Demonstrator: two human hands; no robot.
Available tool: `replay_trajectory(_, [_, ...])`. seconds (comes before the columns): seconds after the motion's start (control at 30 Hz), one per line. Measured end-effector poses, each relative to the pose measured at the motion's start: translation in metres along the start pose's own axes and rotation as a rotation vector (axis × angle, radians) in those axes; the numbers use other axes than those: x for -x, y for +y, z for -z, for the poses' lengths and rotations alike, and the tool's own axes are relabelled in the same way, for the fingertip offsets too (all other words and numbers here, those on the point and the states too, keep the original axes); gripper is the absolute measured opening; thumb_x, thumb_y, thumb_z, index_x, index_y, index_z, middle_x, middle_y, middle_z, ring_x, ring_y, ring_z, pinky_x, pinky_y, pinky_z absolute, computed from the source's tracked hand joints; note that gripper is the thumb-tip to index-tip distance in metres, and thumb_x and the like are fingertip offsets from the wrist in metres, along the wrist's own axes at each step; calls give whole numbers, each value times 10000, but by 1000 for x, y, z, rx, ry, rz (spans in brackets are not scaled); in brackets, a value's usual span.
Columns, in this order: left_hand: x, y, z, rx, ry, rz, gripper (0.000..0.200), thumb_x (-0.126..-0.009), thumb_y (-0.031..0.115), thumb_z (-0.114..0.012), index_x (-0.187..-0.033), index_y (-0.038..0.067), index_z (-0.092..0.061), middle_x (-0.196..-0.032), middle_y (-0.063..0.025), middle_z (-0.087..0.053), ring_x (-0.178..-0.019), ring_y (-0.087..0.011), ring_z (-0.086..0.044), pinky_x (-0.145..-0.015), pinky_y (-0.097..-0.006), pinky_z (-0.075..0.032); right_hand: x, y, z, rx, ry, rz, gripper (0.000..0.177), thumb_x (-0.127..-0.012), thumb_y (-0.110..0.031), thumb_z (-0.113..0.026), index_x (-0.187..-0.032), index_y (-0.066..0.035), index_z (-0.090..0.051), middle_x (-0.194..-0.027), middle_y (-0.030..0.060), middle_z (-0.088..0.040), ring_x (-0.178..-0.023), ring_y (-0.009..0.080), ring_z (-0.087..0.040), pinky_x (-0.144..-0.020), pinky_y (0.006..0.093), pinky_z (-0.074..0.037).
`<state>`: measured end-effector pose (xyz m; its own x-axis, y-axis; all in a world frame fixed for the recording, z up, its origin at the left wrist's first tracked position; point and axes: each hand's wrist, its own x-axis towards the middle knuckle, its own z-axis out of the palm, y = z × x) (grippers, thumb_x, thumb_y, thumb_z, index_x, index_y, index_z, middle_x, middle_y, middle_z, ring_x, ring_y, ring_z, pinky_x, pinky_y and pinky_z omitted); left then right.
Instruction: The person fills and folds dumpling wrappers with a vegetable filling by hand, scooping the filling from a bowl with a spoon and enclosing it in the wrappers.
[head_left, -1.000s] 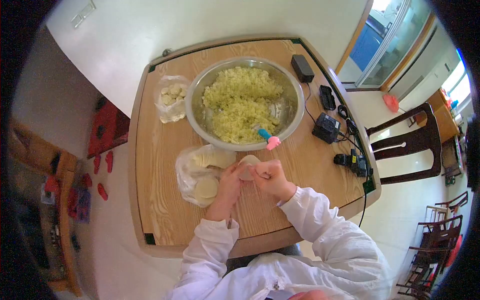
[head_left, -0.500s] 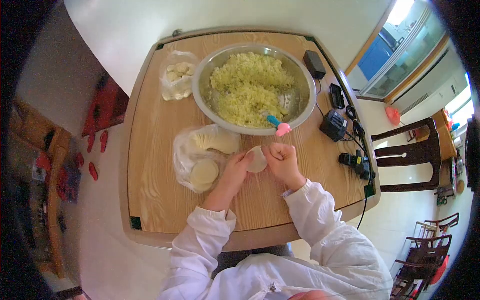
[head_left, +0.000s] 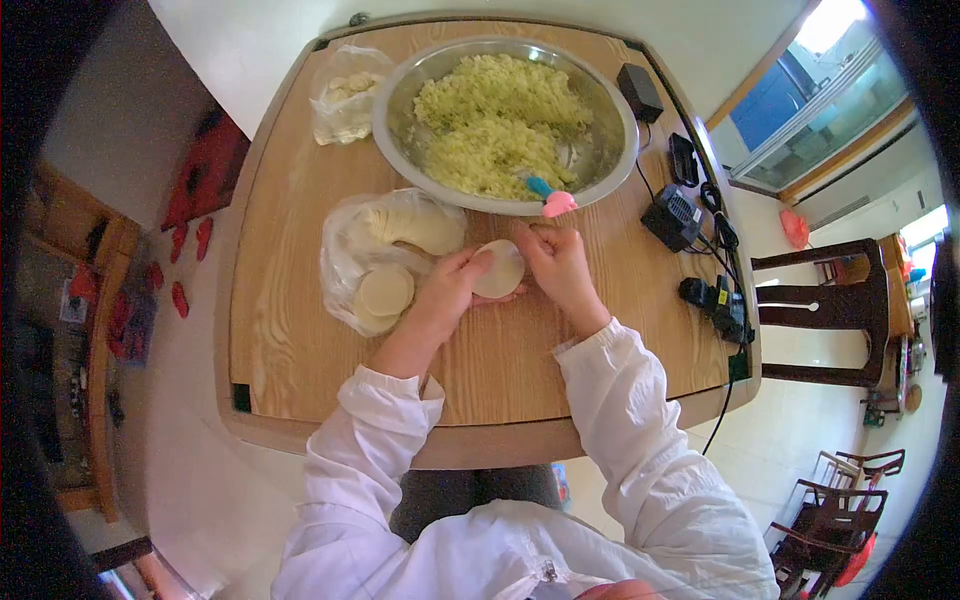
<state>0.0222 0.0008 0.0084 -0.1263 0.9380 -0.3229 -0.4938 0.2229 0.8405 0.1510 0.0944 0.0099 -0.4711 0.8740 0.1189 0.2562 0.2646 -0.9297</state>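
Note:
A round, pale dough wrapper (head_left: 501, 268) lies across the fingers of my left hand (head_left: 452, 290), with the thumb on its edge. My right hand (head_left: 560, 262) is closed at the wrapper's upper right edge; whether it pinches that edge is hard to make out. Beyond both hands stands a large steel bowl (head_left: 388, 140) of yellow-green shredded filling (head_left: 500, 125). A spoon with a blue and pink handle (head_left: 556, 203) rests at its near rim. Left of my hands, an open plastic bag (head_left: 340, 235) holds stacked wrappers (head_left: 384, 291).
At the back left of the wooden table (head_left: 290, 370) is another bag (head_left: 340, 125) with pale lumps. Along the right edge lie a black box (head_left: 640, 92), black adapters (head_left: 672, 218) and cables. A dark chair (head_left: 820, 308) stands to the right.
The view has shifted, so the table's contents sit higher in the frame. The wrapper now shows more of its round face, and my right fist is beside its upper edge.

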Motion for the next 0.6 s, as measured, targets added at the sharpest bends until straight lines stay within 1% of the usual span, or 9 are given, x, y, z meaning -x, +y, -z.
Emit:
replay_trajectory(0.03, [-1,-3,1,31,-29,-3,348,-884,188,-464,-1097,-88,-480,-1012,-169,-588,-878,-261,-609,-792,-343,-501,1,3,-2,2,15,15,281,-812,-176,-597,-615,24,-581,-495,15,-489,-500,55,-398,-424,286,-342])
replay_trajectory(0.13, [-4,-6,5,79,-79,-22,343,-895,193,-445,-1097,-82,-481,-997,-166,-591,-856,-264,-615,-768,-338,-508,0,7,-12,-97,77,-12,398,-809,-200,-608,-506,6,-452,-474,-50,-359,-483,35,-295,-401,265,-226])
replay_trajectory(0.2, [-1,-5,3,58,-71,-26,328,-908,196,-422,-1091,-67,-488,-980,-160,-592,-825,-261,-622,-724,-329,-522,2,0,-8,-107,53,-13,396,-809,-197,-608,-510,3,-443,-478,-55,-360,-483,36,-289,-402,267,-220])
replay_trajectory(0.23, [-2,-6,4,54,-83,-28,329,-908,198,-421,-1090,-67,-489,-976,-160,-593,-823,-256,-623,-724,-326,-521,2,-2,-6,-104,36,-15,395,-809,-196,-608,-511,1,-438,-480,-58,-361,-484,37,-285,-403,268,-217])
replay_trajectory(0.33, [-3,-9,7,70,-97,-37,331,-912,204,-413,-1084,-67,-491,-965,-158,-598,-817,-247,-626,-723,-320,-519,-2,6,-9,-106,87,-80,402,-814,-196,-604,-501,-18,-425,-489,-67,-362,-490,37,-283,-405,266,-215])
replay_trajectory(0.43, [-1,-7,5,58,-73,-38,330,-916,205,-398,-1077,-67,-494,-956,-158,-601,-806,-245,-629,-705,-316,-523,-5,3,-6,-46,61,-54,378,-821,-191,-598,-510,-47,-439,-493,-73,-384,-482,28,-307,-402,249,-226])
replay_trajectory(0.5, [1,-4,2,32,-70,-44,330,-919,205,-390,-1073,-66,-496,-950,-159,-602,-789,-248,-632,-677,-314,-531,-8,9,-15,-114,137,63,363,-829,-190,-586,-522,-62,-441,-500,-68,-405,-471,24,-329,-399,236,-236])
replay_trajectory(0.57, [0,-4,2,47,-61,-36,330,-921,207,-384,-1079,-61,-492,-936,-157,-605,-772,-247,-635,-643,-311,-539,-9,14,-14,-193,120,31,255,-833,-154,-571,-624,-31,-494,-594,-41,-471,-548,39,-385,-468,234,-297])
replay_trajectory(0.6, [0,-5,2,49,-59,-22,330,-922,209,-380,-1083,-59,-490,-928,-156,-607,-763,-247,-637,-626,-310,-542,-8,12,-7,-235,72,-61,170,-832,-120,-563,-721,8,-545,-686,-17,-527,-630,56,-430,-539,239,-352])
